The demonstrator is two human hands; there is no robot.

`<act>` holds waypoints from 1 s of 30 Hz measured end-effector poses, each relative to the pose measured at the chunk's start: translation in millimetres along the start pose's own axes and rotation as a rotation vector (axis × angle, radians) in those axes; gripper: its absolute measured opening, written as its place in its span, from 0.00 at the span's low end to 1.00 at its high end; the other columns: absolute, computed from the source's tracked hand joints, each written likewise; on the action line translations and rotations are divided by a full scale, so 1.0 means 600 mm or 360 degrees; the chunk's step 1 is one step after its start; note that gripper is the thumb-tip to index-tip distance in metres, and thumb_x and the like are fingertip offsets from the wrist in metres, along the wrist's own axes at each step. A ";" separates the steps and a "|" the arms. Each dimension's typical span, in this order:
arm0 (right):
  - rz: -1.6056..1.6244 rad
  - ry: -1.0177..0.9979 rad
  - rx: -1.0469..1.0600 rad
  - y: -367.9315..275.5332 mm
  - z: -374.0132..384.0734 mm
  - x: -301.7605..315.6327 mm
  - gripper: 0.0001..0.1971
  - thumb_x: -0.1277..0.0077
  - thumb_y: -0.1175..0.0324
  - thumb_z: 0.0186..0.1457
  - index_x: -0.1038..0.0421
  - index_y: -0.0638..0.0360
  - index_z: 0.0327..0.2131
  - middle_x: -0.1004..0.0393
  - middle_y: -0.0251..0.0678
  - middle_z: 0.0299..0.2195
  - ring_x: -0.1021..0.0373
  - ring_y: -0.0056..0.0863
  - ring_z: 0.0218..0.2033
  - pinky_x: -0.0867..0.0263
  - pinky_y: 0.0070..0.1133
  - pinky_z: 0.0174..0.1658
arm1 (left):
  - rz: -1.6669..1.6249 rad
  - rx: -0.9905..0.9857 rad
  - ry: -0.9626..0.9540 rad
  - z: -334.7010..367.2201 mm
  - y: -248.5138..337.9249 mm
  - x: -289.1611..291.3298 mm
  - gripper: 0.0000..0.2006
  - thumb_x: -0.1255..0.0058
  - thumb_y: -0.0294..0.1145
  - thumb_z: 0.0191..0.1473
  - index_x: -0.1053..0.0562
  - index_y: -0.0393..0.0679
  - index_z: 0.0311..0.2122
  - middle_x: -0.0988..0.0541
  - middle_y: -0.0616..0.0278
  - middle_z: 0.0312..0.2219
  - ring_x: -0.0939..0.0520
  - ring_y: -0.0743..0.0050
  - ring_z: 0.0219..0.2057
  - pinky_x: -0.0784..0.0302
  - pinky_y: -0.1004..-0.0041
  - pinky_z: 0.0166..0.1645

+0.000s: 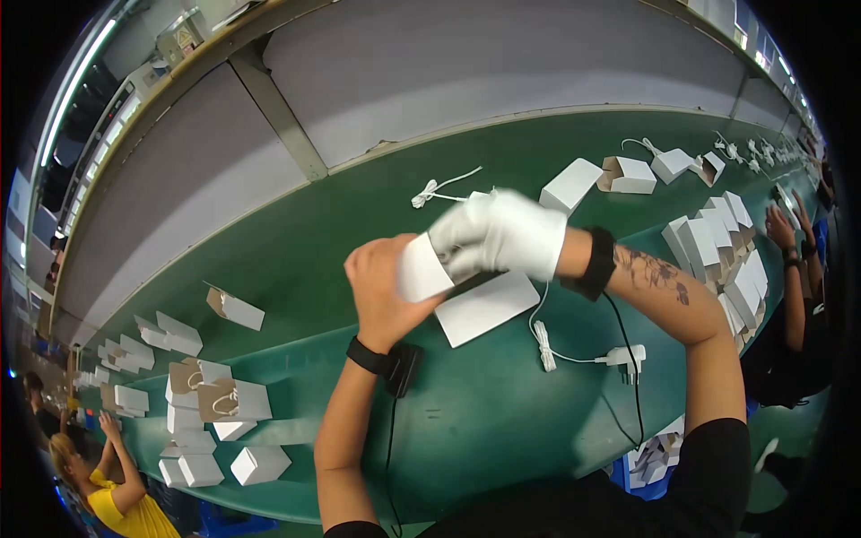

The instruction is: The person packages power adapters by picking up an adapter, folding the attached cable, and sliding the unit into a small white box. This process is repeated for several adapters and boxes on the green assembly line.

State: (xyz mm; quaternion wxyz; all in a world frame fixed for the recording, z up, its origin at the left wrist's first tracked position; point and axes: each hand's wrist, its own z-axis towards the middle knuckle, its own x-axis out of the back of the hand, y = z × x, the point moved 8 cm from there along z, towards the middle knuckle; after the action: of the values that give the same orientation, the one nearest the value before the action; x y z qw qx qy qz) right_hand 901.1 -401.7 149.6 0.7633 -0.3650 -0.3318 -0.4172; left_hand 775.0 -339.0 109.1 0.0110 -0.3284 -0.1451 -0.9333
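Note:
Over the middle of the green bench, my bare left hand [381,287] is closed round a small white box [423,269]. My right hand [502,235], in a white glove, reaches to the same box from the right; its fingers are smeared by motion, so their grip is unclear. Just below both hands a larger white box [489,309] lies tilted, partly covered by them. Right of it, a white plug adapter [625,356] rests on the bench with its tied white cable [544,346]. Black bands with dark cords circle both my wrists.
Open white boxes [235,400], some with cables inside, stand at the left. More boxes [713,238] are stacked at the right, and others [628,176] lie behind with bundled cables [430,193]. A blue bin [650,480] sits below the edge. Co-workers [117,493] work at both sides.

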 end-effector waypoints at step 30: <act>-0.0109 0.0568 -0.0155 -0.007 -0.068 0.178 0.11 0.40 0.68 0.38 0.31 0.60 0.26 0.32 0.27 0.24 0.34 0.18 0.29 0.37 0.19 0.33 | -0.3179 0.1655 -0.0389 0.049 0.147 -0.195 0.34 0.65 0.63 0.56 0.35 0.37 0.47 0.26 0.54 0.42 0.23 0.65 0.40 0.27 0.71 0.41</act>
State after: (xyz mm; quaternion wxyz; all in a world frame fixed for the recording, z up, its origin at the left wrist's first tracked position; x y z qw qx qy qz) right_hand 951.9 -479.4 216.7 0.7769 -0.3102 -0.1828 -0.5166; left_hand 895.1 -423.9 82.2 -0.6182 -0.1101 -0.7127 -0.3126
